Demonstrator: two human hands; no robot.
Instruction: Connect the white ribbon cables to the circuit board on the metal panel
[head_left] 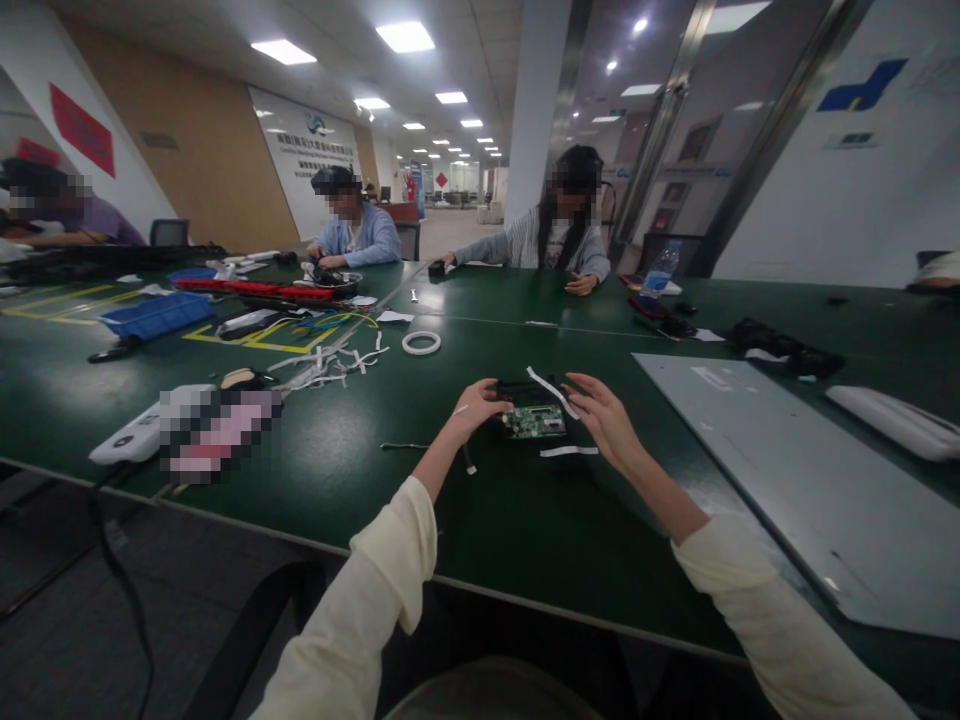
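Observation:
A green circuit board [535, 422] sits in front of me, with dark parts along its far side. My left hand [478, 404] is closed at its left end, thumb against the corner and fingers behind. On the other side, my right hand [604, 418] has its thumb and fingertips at a narrow white strip [553, 392], which slants across the dark parts behind the board. How firmly these fingertips grip is hard to see. Another white strip [568, 451] lies on the table below the board. Near my left wrist lies a thin dark cable [470, 460] with a light end.
A grey panel [810, 480] covers the table's right side. White tape roll [421, 343], scattered strips [337, 368], a blue tray [157, 316] and a white power-strip-like device [146, 425] lie leftward. Across the table sit several people; a water bottle [661, 268] stands there.

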